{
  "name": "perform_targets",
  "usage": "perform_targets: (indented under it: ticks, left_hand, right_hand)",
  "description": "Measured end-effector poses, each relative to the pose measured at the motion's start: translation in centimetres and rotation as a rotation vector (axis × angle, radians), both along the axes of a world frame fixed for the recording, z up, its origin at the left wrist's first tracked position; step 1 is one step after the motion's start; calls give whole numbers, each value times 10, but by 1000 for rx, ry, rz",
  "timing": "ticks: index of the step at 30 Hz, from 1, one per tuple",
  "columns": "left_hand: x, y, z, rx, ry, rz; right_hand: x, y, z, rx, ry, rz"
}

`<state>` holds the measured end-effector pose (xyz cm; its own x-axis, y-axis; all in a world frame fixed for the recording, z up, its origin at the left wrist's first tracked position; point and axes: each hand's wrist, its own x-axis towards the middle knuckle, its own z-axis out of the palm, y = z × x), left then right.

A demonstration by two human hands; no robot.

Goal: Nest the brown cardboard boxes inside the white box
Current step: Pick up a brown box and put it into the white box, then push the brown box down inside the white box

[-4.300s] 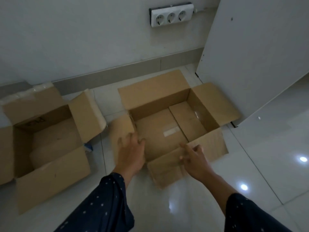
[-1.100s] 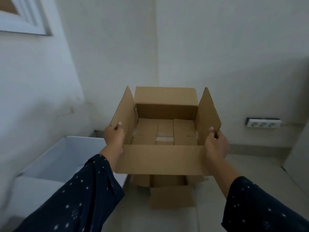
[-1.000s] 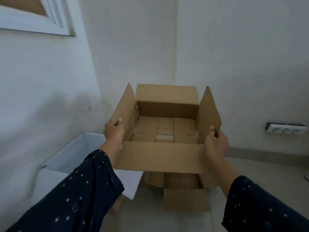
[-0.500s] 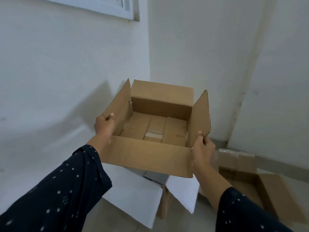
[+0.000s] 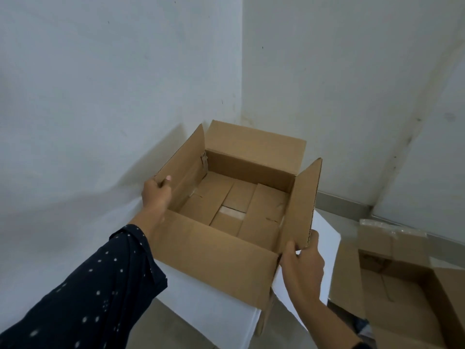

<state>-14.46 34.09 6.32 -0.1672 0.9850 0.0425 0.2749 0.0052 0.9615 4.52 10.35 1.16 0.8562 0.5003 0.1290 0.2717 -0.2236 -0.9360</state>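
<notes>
Dark sleeve, white-dotted: lower left, covers the left forearm.

Left hand: fingers closed round the near corner of the left upright flap, thumb tip showing on the flap's inner face.

Brown cardboard box: open-topped, four flaps raised or spread, held by both hands at its two side flaps. Floor made of overlapping bottom flaps with a strip of pale tape at the centre. Positioned in the corner of the room, directly over the white box and overlapping its opening; whether its base is already within that opening cannot be told.

White box: stands on the floor beneath the brown box; front wall and a right-hand flap visible.

Right hand: fingers pinched on the near lower corner of the right upright flap, thumb inside, fingers outside.

Second brown box: open, on the floor at far right, just beside the white box.
</notes>
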Motion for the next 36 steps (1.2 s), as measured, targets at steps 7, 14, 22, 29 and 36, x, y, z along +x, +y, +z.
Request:
perform_targets:
  ticks: [7,14,22,29,36]
  left_hand:
    - [-1,3,-13,173,431,27]
    - [15,-1,-35,125,352,-2]
    - [26,-11,-57,-74,785,-85]
    - [68,-57,-67,25,1035,-461]
    - [193,-151,-40,270,774,-721]
  right_hand:
    - [4,-8,-14,-78,-118,100]
    - [20,-11,-25,-383,-110,167]
    - [25,-17,-24,-427,-240,243]
    - [37,-34,-26,-512,-357,274]
    - [100,-87,-18,-611,-444,240]
